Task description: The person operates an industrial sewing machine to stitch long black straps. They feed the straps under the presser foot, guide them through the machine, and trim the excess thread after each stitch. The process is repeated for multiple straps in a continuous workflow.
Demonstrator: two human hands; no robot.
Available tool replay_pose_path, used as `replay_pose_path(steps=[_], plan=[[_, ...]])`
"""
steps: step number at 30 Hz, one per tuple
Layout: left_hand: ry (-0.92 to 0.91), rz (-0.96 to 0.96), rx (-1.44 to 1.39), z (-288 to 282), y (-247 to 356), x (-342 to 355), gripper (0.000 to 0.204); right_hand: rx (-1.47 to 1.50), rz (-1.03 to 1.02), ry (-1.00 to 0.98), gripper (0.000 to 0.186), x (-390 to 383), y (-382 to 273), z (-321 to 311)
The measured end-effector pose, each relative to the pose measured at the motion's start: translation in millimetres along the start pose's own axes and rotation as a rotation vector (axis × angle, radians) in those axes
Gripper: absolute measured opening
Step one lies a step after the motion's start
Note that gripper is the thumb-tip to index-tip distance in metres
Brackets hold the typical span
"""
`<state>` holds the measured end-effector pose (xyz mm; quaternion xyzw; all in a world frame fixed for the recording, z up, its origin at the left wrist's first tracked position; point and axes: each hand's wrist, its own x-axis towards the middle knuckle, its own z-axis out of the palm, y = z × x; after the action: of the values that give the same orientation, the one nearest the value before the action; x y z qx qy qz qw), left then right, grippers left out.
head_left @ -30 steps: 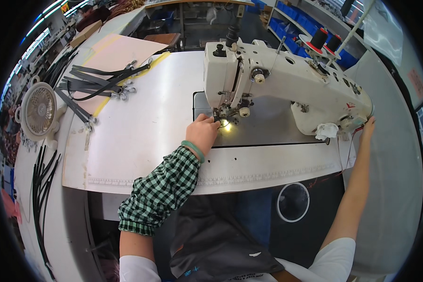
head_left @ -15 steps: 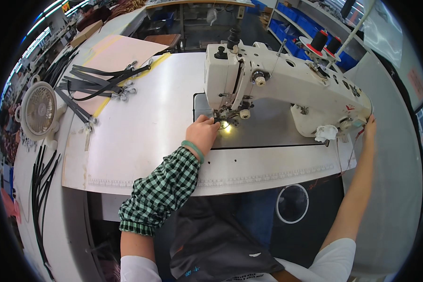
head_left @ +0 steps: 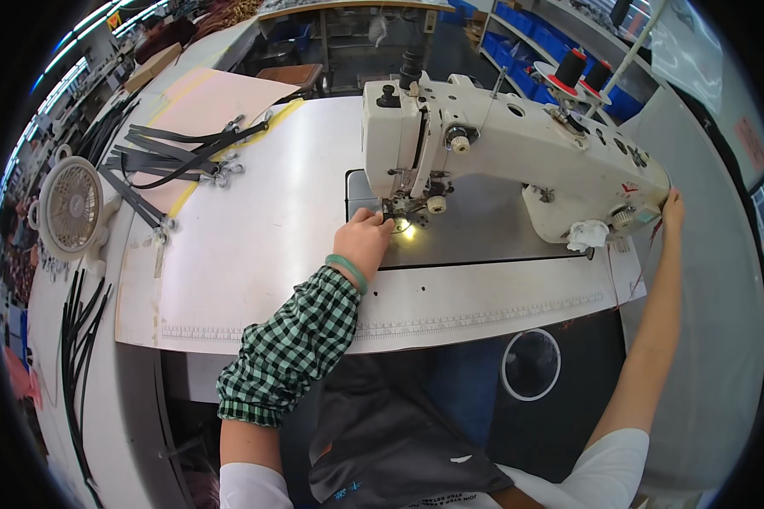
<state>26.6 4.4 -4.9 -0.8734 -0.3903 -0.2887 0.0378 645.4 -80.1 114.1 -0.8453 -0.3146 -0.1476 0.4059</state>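
A white sewing machine [head_left: 518, 127] stands before me on the table. My left hand [head_left: 363, 242], a green band at its wrist, is closed at the needle area, its fingertips pinched right beside the presser foot [head_left: 399, 208]. Something small and dark shows at those fingertips, too covered to name. The machine's lamp lights the grey metal bed [head_left: 484, 229] there. At the machine's far right end my right hand [head_left: 673, 208] is curled round the handwheel, which is mostly hidden behind the fingers.
Black straps with metal clasps [head_left: 178, 157] lie on pink sheeting at the left. A small fan [head_left: 72, 208] stands beside them, with loose black cords [head_left: 81, 356] nearer me. Thread spools [head_left: 571, 66] rise behind the machine. White cloth [head_left: 587, 236] is bundled at its base.
The whole view has shifted slightly. My left hand stays at the presser foot, and my right hand stays at the handwheel with its fingers a little differently set.
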Motion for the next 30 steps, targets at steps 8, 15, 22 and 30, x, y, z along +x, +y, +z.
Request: replay_pose_path(steps=[8,15,22,30], plan=[[0.010,0.010,0.019,6.5,-1.3,3.0,0.008,0.741,0.050,0.065,0.046,-36.1,32.8,26.4],[-0.030,-0.017,0.060,3.3,-1.4,0.7,0.010,0.422,0.044,0.016,0.051,-24.0,14.6,13.3],[-0.022,0.052,0.030,2.8,-0.4,3.8,0.004,0.279,0.093,-0.029,0.047,-8.4,34.8,6.6],[-0.022,0.056,0.071,-0.5,-4.2,-1.4,0.004,0.582,0.149,0.032,0.049,-61.2,25.1,42.0]])
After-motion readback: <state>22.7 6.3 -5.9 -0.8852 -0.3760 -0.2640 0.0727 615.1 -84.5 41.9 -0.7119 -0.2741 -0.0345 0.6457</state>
